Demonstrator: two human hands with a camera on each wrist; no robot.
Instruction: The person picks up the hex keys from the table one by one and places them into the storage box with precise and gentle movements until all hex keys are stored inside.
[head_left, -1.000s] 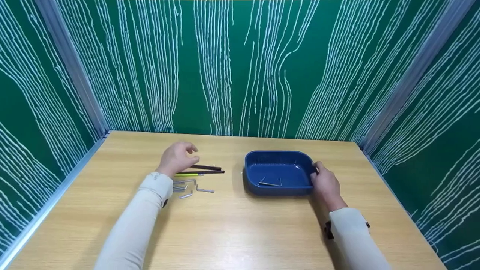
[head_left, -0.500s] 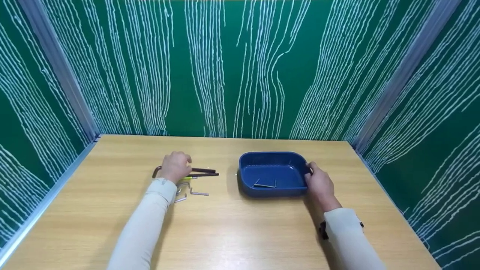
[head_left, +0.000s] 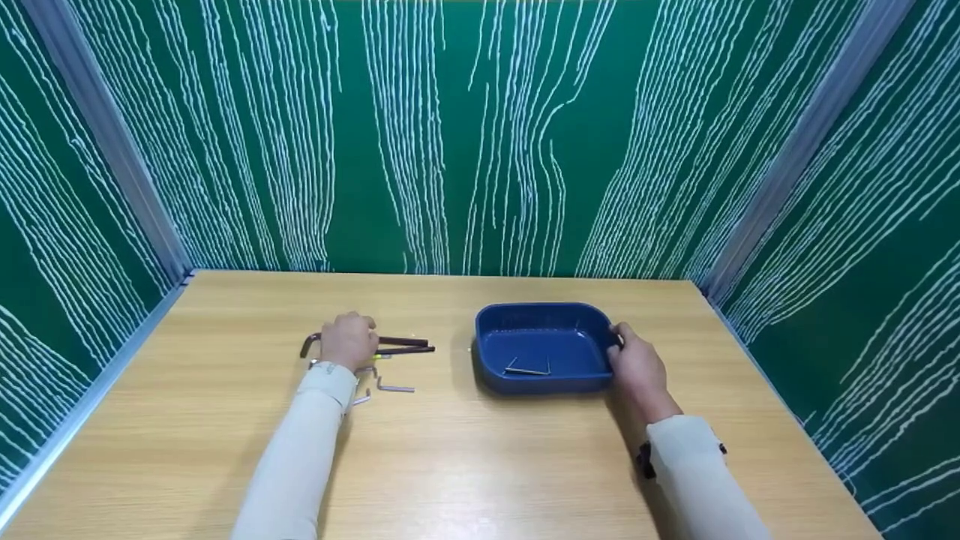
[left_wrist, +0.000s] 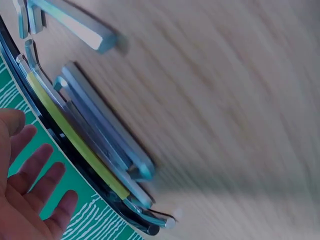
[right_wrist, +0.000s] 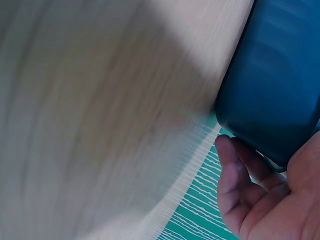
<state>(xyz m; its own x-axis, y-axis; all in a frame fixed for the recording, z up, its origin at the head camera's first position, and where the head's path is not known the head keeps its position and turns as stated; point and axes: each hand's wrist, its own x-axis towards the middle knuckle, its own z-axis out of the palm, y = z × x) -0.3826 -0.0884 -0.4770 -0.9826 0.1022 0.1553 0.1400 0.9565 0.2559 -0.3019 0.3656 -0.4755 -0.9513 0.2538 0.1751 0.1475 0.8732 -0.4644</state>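
Note:
Several hex keys lie in a loose group on the left of the table. My left hand (head_left: 349, 341) is over them, its fingers loosely bent with nothing held in the left wrist view. Two black hex keys (head_left: 405, 342) stick out on both sides of the hand. Near them is a hex key with a yellow sleeve (left_wrist: 75, 135), beside silver hex keys (left_wrist: 107, 112), partly hidden by the hand in the head view. My right hand (head_left: 637, 369) grips the right side of a blue tray (head_left: 551, 385). Inside this tray lie thin hex keys (head_left: 529, 371).
The wooden table (head_left: 480, 465) ends against green panels (head_left: 510, 150) with white wavy lines at the back and sides. Grey metal posts (head_left: 112, 142) stand at the corners. A small silver hex key (head_left: 395, 388) lies on the near side of the group.
My left hand has come down and nearer over the hex keys, uncovering the bent end of a black one at its left. The right hand stays on the tray. The head view has shifted slightly.

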